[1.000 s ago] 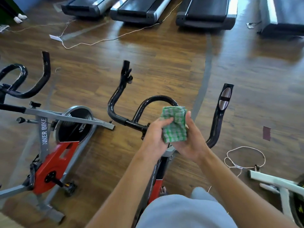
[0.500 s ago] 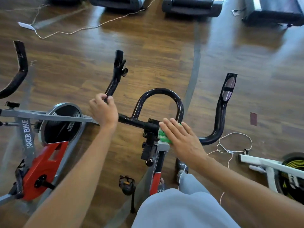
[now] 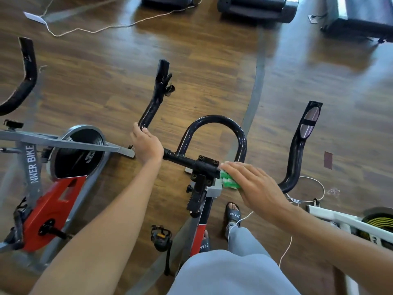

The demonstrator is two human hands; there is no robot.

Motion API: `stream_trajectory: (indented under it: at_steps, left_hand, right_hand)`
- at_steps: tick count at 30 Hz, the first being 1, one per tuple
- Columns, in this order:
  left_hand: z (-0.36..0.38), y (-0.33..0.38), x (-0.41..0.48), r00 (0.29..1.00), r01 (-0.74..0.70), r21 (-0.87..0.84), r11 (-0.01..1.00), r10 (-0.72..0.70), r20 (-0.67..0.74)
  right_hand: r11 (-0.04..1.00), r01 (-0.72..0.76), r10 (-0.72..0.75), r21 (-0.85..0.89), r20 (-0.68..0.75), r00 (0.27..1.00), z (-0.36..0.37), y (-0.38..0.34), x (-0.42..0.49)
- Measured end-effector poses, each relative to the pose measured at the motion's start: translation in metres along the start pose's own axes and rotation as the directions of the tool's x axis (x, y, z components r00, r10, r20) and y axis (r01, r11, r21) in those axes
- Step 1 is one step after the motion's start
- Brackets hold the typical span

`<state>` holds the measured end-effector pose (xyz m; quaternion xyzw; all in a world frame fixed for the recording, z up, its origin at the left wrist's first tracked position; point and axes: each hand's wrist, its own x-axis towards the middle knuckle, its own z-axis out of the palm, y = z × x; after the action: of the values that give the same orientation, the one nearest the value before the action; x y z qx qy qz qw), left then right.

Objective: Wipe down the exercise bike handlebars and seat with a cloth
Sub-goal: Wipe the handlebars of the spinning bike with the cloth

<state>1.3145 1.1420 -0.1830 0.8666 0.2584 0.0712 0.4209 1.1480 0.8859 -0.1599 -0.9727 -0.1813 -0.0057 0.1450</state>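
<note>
The green checked cloth lies on the black handlebars, just right of the centre clamp. The right hand presses it down with flat fingers held together. At nine o'clock from the clamp, the left hand grips the bend of the left bar. A red bike stands at eight o'clock, treadmills at twelve.

Glossy wooden floor, treadmills at the far edge, cord lying loose
</note>
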Motion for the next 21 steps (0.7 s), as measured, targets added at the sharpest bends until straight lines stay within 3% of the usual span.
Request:
stream_trajectory:
  at_steps: [2, 4, 6, 11, 17, 21]
  left_hand:
    - [0.002, -0.001, 0.002, 1.000, -0.011, 0.020, 1.000, 0.012, -0.021]
    - [0.004, -0.003, 0.005, 1.000, -0.011, 0.035, 0.999, 0.012, -0.024]
    - [0.005, -0.006, 0.006, 1.000, -0.006, 0.050, 0.999, 0.007, -0.023]
    - [0.008, -0.010, 0.010, 0.999, -0.020, 0.045, 0.999, 0.022, -0.045]
    - [0.012, -0.013, 0.012, 0.999, -0.029, 0.072, 0.997, 0.031, -0.030]
    - [0.009, -0.014, 0.012, 1.000, -0.022, 0.012, 1.000, 0.022, -0.016]
  right_hand:
    - [0.995, -0.025, 0.028, 0.092, -0.036, 0.999, -0.008, -0.014, 0.028]
    - [0.991, 0.001, -0.008, 0.138, 0.050, 0.999, -0.003, -0.031, 0.055]
    - [0.994, 0.068, -0.079, 0.085, 0.133, 0.988, 0.014, -0.040, 0.060]
    - [0.995, 0.084, -0.090, 0.044, 0.140, 0.986, 0.023, -0.019, 0.035]
    - [0.980, 0.060, -0.102, 0.189, 0.216, 0.971, 0.018, -0.032, 0.065]
    - [0.951, -0.105, 0.067, 0.290, 0.138, 0.988, 0.001, -0.030, 0.079]
